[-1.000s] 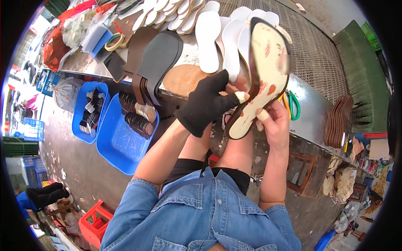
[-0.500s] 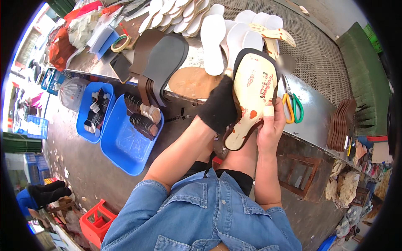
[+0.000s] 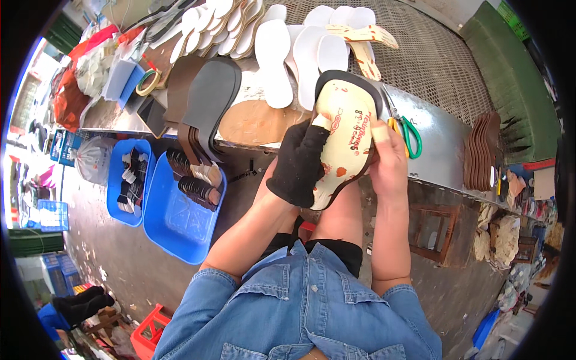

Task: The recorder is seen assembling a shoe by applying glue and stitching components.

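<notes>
A cream shoe insole [image 3: 345, 138] with red blotches, print and a dark rim is held tilted over my lap, in front of the bench edge. My left hand [image 3: 297, 162], in a black fingerless glove, grips its left side with the thumb on the cream face. At the opposite edge my right hand [image 3: 389, 162], bare with tape on the thumb, pinches the rim. Its other fingers are partly hidden behind the insole. Scissors [image 3: 409, 135] with yellow and green handles lie on the bench just beyond my right hand. White insoles [image 3: 275, 66] lie past the held piece.
Grey and brown soles [image 3: 211, 90] and a tan sole [image 3: 255, 122] lie on the bench [image 3: 438, 144] at left. Brown soles [image 3: 482, 153] stand stacked at right. Two blue tubs [image 3: 180, 231] with dark straps are on the floor, left. A red stool [image 3: 150, 330] stands behind them.
My left hand has slid down the insole, its thumb now lying on the cream face. My right hand has moved up along the edge. The view has shifted slightly.
</notes>
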Available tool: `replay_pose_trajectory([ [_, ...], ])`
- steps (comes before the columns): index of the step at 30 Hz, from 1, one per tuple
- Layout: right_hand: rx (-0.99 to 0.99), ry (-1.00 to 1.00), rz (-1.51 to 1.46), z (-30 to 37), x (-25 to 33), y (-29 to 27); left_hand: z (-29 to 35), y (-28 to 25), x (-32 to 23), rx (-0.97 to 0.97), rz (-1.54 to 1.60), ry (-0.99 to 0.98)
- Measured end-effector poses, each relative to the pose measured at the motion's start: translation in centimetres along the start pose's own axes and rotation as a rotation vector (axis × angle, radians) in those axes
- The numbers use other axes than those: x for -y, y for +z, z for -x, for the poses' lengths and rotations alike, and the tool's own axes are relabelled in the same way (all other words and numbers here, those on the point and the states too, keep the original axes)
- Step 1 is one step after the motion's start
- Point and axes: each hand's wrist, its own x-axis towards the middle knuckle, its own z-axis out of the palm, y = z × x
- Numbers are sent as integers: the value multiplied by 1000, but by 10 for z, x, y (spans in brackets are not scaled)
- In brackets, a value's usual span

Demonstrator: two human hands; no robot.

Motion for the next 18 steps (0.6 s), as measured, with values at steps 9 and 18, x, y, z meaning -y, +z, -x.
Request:
replay_pose_trajectory([
  [9,-183,-98,3,2,-7,4,-9,-28,15,81,-472,286],
  [18,-211,128,-83,-31,15,-6,-4,-38,-18,563,-318,-199],
])
